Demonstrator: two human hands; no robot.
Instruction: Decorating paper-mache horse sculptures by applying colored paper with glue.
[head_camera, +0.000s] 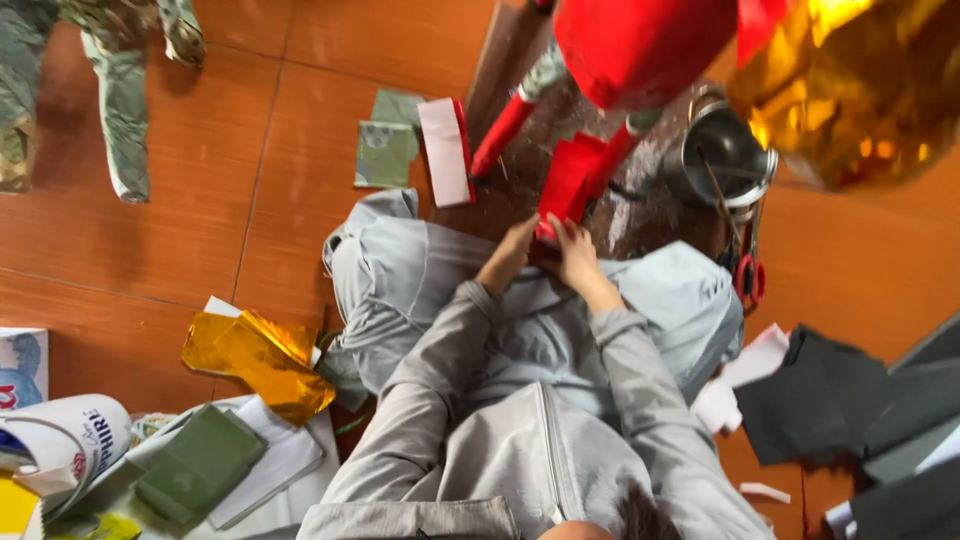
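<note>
I sit on an orange tiled floor in grey clothes. My left hand (513, 250) and my right hand (575, 252) meet at the lower edge of a folded red paper sheet (567, 180) and both grip it. The sheet lies against the red-wrapped legs (503, 135) of a big red paper figure (640, 45) that stands on a dark board (520, 60) in front of me.
A metal pot (728, 155) and red-handled scissors (749, 278) sit to the right. Gold foil (860, 85) fills the top right; another gold sheet (258, 360) lies at the left. Black paper (830, 400) lies at the right, green paper (385, 150) ahead, camouflage cloth (110, 80) top left.
</note>
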